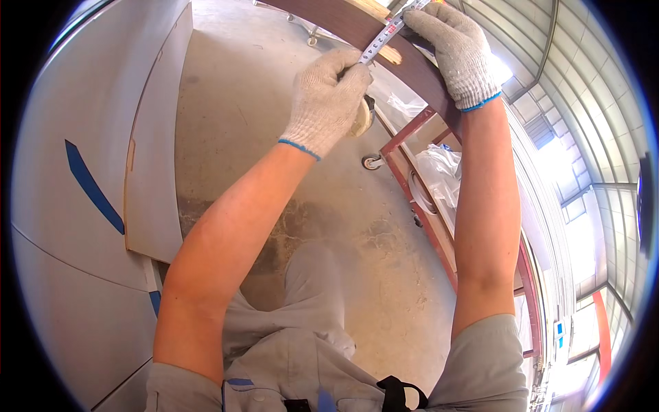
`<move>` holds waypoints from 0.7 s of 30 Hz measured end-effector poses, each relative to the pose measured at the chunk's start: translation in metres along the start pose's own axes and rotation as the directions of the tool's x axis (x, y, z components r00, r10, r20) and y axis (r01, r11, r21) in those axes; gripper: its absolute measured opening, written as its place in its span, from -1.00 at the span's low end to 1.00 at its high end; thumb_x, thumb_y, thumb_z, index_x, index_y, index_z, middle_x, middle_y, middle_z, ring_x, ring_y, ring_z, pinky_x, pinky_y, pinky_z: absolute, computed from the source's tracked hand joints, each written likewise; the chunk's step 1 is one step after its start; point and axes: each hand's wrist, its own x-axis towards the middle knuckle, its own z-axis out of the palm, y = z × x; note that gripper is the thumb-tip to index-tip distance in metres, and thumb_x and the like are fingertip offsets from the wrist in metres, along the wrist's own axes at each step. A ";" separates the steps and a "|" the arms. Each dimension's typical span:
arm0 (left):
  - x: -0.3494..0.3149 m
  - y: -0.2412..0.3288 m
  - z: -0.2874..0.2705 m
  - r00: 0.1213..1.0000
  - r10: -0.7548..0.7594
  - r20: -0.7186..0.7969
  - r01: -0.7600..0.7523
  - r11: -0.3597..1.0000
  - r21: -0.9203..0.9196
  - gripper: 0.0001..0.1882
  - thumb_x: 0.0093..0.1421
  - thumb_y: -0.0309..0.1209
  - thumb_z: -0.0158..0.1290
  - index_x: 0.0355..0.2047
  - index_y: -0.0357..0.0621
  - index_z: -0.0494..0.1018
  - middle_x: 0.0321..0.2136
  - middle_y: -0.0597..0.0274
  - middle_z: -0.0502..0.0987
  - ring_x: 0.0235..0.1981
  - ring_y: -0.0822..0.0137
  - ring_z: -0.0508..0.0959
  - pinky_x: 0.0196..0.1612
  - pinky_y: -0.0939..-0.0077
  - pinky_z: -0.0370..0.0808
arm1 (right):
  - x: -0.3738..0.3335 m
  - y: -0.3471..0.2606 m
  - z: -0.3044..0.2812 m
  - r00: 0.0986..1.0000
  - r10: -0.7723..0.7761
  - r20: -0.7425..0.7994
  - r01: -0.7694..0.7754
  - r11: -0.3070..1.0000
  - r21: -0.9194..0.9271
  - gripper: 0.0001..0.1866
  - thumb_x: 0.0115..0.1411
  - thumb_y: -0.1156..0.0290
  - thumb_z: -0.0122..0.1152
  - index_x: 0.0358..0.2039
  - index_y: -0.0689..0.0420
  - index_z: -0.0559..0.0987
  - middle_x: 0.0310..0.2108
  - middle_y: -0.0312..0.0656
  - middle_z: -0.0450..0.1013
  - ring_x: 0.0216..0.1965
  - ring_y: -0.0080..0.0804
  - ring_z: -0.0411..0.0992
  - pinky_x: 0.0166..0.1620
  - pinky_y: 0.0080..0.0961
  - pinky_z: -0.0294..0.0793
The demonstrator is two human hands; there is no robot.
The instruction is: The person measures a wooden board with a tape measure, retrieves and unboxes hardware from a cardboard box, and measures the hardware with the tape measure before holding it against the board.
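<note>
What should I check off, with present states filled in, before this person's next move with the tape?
1. Gloves on both hands: ok.
2. Left hand gripping the tape: ok.
3. Right hand up at the tape: ok.
4. Tape straight between the hands: ok.
5. Tape's tip seated on the brown board: cannot tell, not clearly visible.
6. Cart wheel locked: cannot tell.
</note>
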 end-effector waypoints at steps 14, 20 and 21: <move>0.002 -0.002 -0.002 1.000 0.016 -0.011 -0.016 0.999 -0.043 -0.79 0.30 -0.38 0.18 -0.21 -0.31 0.66 -0.38 0.32 0.62 -0.34 0.54 0.54 -0.23 0.57 0.51 | 0.000 -0.001 0.007 1.000 -0.006 0.009 0.005 0.994 0.112 -0.81 0.36 0.29 0.34 -0.30 0.15 0.69 -0.43 -0.39 0.56 -0.43 -0.67 0.42 -0.36 -0.63 0.41; 0.007 0.008 -0.003 0.999 -0.032 -0.009 0.032 0.999 0.015 -0.80 0.30 -0.38 0.18 -0.27 -0.31 0.65 -0.44 0.31 0.61 -0.40 0.54 0.52 -0.26 0.53 0.50 | 0.004 -0.005 -0.001 0.997 -0.072 -0.015 0.071 0.993 -0.094 -0.85 0.29 0.34 0.34 -0.32 0.16 0.69 -0.39 -0.33 0.60 -0.36 -0.50 0.53 -0.24 -0.42 0.53; 0.005 0.010 -0.003 1.000 -0.015 0.023 0.014 0.999 0.039 -0.80 0.30 -0.38 0.18 -0.27 -0.31 0.65 -0.44 0.31 0.61 -0.40 0.54 0.52 -0.26 0.53 0.50 | 0.008 0.015 -0.006 0.997 -0.046 0.058 0.039 0.991 0.125 -0.64 0.33 0.25 0.32 0.03 0.19 0.73 -0.11 -0.14 0.66 -0.09 -0.45 0.58 0.06 -0.41 0.57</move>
